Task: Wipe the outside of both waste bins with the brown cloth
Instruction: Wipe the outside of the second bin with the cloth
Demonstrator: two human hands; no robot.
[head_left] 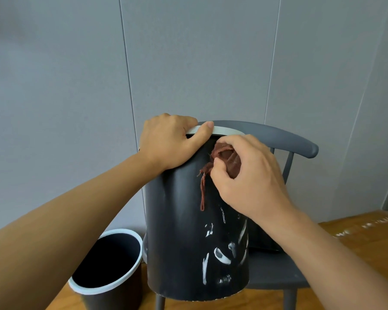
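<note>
A black waste bin (184, 220) with white smears low on its side stands on a grey chair (276, 276); the left hand (168, 142) grips its white rim. The right hand (249, 173) bunches the brown cloth (224, 157) against the bin's upper wall. A second bin (105, 267) stands on the floor left of the chair.

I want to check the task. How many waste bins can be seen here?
2. One bin stands on the chair, gripped at its rim by the left hand. The other bin stands on the floor, lower left. No others show.
</note>
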